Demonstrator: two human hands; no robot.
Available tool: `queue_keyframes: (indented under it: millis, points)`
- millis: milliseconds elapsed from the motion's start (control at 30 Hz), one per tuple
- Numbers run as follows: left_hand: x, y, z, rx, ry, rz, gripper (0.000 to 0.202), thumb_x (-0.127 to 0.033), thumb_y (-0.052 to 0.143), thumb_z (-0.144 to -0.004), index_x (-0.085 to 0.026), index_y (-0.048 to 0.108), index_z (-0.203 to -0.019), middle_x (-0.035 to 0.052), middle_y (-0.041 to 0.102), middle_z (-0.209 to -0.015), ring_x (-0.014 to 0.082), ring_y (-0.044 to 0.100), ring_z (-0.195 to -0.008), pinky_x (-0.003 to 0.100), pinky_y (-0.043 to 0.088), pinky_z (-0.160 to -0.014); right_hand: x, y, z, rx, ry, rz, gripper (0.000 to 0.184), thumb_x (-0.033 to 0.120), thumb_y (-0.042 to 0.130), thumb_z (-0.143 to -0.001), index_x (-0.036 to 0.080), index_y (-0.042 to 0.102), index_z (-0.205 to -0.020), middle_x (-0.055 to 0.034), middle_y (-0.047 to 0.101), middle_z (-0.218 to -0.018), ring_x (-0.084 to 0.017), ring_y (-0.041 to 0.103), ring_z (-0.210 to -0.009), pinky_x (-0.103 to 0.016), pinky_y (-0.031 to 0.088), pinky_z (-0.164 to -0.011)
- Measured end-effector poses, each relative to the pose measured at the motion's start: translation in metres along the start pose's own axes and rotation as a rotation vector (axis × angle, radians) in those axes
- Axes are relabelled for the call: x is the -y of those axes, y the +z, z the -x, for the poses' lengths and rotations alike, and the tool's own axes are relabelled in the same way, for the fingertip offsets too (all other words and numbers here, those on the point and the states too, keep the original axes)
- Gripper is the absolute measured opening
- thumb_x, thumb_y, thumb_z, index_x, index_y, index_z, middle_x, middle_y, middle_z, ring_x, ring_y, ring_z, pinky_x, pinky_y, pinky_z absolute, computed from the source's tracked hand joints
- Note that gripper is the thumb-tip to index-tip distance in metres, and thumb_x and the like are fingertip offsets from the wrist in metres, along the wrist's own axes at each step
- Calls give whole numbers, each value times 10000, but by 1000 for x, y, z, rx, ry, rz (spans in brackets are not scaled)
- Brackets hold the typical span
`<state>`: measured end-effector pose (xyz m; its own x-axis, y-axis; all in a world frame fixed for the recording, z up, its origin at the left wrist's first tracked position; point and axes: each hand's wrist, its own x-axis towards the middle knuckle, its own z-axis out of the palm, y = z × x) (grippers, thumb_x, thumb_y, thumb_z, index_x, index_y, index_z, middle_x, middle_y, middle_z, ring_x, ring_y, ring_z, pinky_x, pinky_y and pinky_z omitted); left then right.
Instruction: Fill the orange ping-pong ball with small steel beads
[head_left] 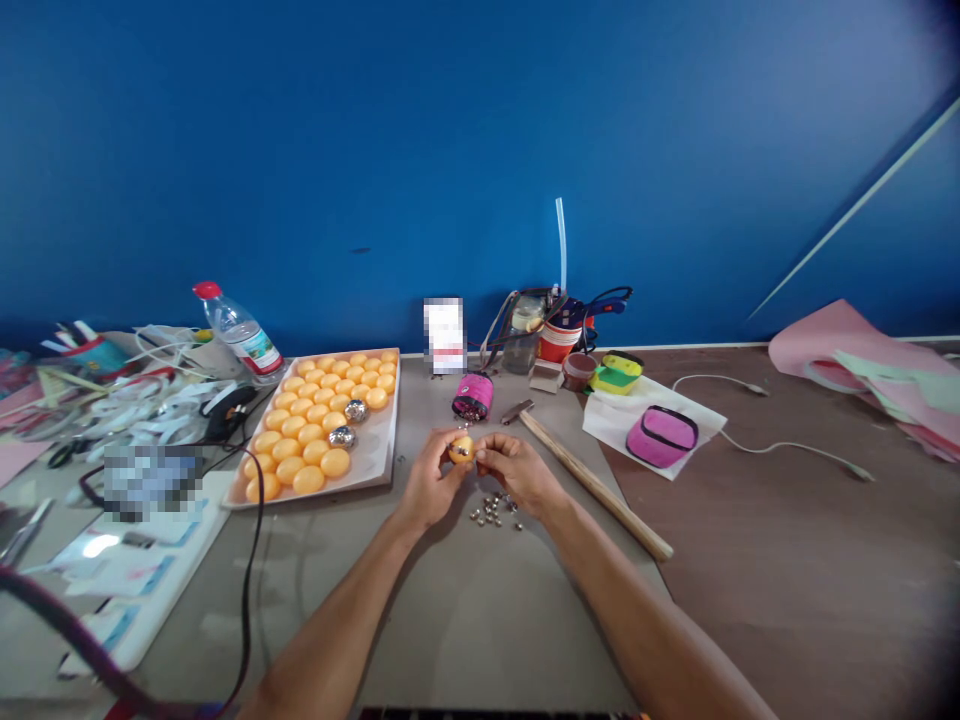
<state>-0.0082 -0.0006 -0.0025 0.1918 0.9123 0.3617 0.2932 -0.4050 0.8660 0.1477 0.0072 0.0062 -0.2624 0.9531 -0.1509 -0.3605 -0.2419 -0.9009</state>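
Note:
Between the fingertips of my left hand (pixel 429 483) is an orange ball (pixel 460 446) with shiny silver-coloured pieces on its front. My right hand (pixel 519 468) is closed in a pinch against the ball's right side; whatever its fingertips hold is too small to make out. Below the hands, several small shiny metal pieces (pixel 493 510) lie scattered on the grey mat (pixel 495 620). Just behind them a magenta pouch (pixel 473 392) lies on its side, more metal pieces at its mouth. To the left, a white tray (pixel 384 455) carries rows of orange balls (pixel 308 480) and two silver-covered balls (pixel 343 437).
A wooden-handled hammer (pixel 600 487) lies right of my right hand. Behind it stand a glass jar (pixel 519 340) and a red-and-white tub (pixel 559 342). Farther right are a magenta mesh case (pixel 661 436) and a white cable (pixel 795 450). A bottle (pixel 244 335) stands behind the tray.

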Motion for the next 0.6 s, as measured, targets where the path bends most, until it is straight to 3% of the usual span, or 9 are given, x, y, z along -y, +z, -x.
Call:
queue_keyframes:
  millis: [333, 600]
  points:
    - [0, -1, 0, 6, 43, -39, 291, -316, 582, -817, -186, 564, -1077, 91, 564, -1082, 205, 537, -1015, 338, 439, -875, 0, -2, 1, -22, 8, 24, 201, 291, 769, -574, 162, 633, -648, 32, 566, -583, -86, 483, -533, -237, 358, -563]
    - [2, 0, 0, 13, 44, 5, 312, -326, 596, -809, -194, 567, -1090, 95, 561, -1112, 209, 534, -1034, 349, 438, -897, 1, -1, 2, 22, 70, -97, 281, 337, 819, -521, 170, 625, -636, 31, 573, -588, -97, 513, -558, -260, 433, -622]
